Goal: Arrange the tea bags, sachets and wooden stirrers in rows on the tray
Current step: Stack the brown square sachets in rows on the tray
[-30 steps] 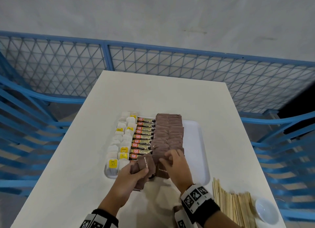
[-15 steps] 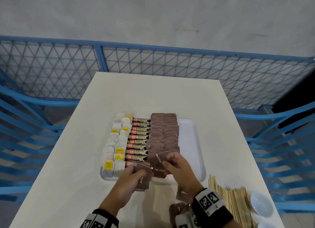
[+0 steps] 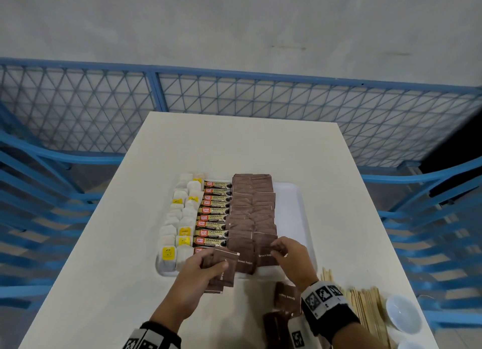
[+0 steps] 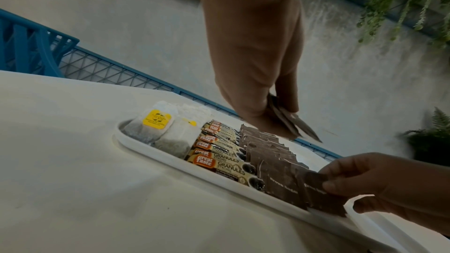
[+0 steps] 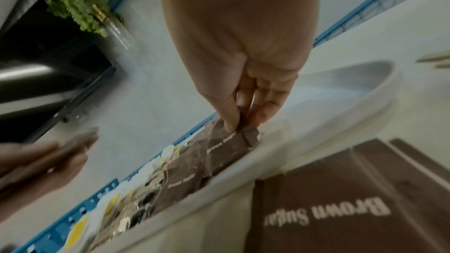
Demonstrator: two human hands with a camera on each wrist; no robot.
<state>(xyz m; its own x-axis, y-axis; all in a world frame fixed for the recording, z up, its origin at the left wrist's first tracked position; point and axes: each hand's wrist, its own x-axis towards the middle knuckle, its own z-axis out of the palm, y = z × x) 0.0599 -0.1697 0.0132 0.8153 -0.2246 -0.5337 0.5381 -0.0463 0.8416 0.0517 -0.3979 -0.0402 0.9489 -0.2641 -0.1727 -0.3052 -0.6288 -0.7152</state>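
Observation:
A white tray holds rows of tea bags, coffee granule sachets and brown sugar sachets. My left hand grips a small stack of brown sugar sachets over the tray's near edge. My right hand pinches one brown sugar sachet standing at the near end of the right brown row. The right wrist view shows thumb and fingers pinching that sachet's top edge. Wooden stirrers lie on the table to the right.
More loose brown sugar sachets lie on the white table near my right wrist. A small white bowl sits at the near right corner. The tray's right strip is bare. Blue mesh fencing surrounds the table.
My right hand has taken one sachet from the stack and moved it right onto the tray's near end. The left hand still holds the rest.

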